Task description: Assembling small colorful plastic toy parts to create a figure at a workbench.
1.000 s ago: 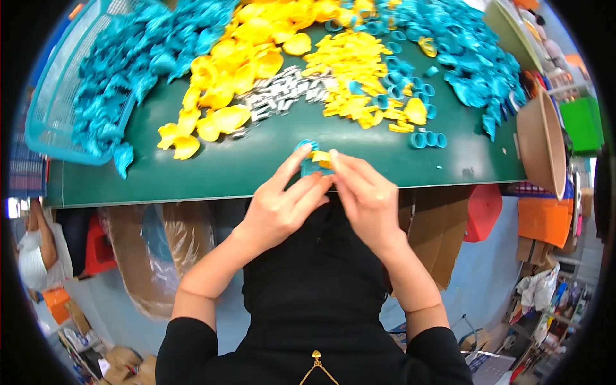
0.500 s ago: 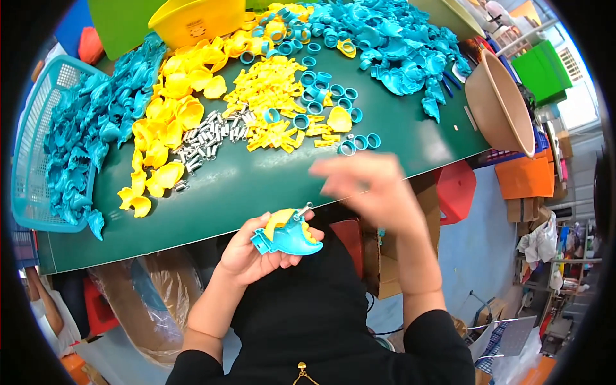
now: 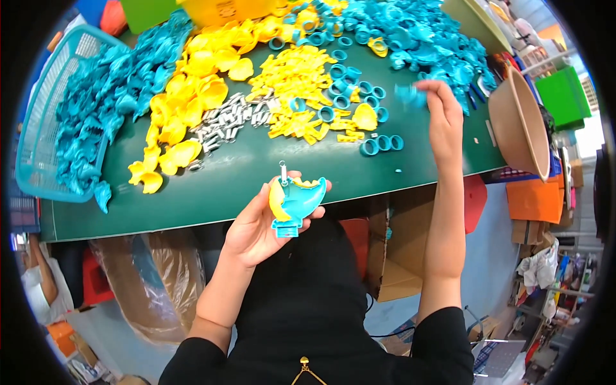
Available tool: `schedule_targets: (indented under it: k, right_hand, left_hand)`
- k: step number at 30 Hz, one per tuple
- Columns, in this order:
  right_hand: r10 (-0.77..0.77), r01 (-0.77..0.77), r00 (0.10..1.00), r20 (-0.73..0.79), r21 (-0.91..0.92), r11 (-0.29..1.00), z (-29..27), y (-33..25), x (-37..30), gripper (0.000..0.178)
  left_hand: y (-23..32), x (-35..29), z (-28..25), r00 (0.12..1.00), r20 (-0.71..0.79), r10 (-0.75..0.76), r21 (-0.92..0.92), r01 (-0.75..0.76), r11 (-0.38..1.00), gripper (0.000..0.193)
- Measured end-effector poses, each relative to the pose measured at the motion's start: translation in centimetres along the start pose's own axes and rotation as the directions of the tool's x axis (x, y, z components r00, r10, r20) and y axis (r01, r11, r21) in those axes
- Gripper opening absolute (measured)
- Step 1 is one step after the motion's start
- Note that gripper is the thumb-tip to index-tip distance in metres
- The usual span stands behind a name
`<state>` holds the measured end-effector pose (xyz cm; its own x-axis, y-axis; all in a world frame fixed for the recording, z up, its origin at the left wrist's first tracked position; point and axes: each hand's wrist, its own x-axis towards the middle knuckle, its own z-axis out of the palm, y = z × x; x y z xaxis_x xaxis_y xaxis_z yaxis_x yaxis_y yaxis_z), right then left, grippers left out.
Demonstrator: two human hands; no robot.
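Observation:
My left hand [image 3: 253, 228] is closed around a teal plastic shell half [image 3: 300, 200], hollow side up, in front of the table edge. A yellow curved piece [image 3: 277, 200] sits along its left side. From its top a small metal spring [image 3: 283, 172] sticks up. Over the right part of the table, my right hand [image 3: 443, 119] pinches a teal plastic piece [image 3: 410, 96], which motion blurs. Beyond that hand lies a heap of teal shell pieces [image 3: 417, 38].
Teal rings [image 3: 383, 142], small yellow parts [image 3: 289, 77], metal springs [image 3: 234, 117] and yellow shells [image 3: 189, 102] cover the green table [image 3: 244, 183]. A teal basket [image 3: 32, 154] stands left, a beige basin [image 3: 516, 122] right. Below the edge is a cardboard box [image 3: 401, 263].
My right hand has moved away from the left hand, up and right, and now has a teal piece. In my left hand the shell has turned, its clip end now pointing down toward me.

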<state>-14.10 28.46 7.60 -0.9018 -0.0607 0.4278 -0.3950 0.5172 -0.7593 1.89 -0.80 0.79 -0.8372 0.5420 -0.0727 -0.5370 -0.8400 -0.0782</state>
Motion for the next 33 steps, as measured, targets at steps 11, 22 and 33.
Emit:
schedule_targets:
  k: [11,22,33]
  right_hand:
    - [-0.308,0.335,0.906,0.290,-0.046,0.941,11.1,-7.0,-8.2,0.026]
    - [-0.167,0.209,0.937,0.306,-0.107,0.972,10.3,-8.0,-13.0,0.063]
    - [-0.272,0.267,0.919,0.286,0.056,0.962,14.1,-9.3,-10.5,0.049]
  left_hand:
    - [1.5,-4.7,0.1,0.973,0.000,0.230,0.405,-0.211,0.890,0.085]
    - [0.7,-4.6,1.2,0.896,-0.085,0.435,0.698,-0.258,0.668,0.095]
    - [1.1,-5.7,-0.4,0.928,0.059,0.367,0.484,-0.349,0.802,0.098]
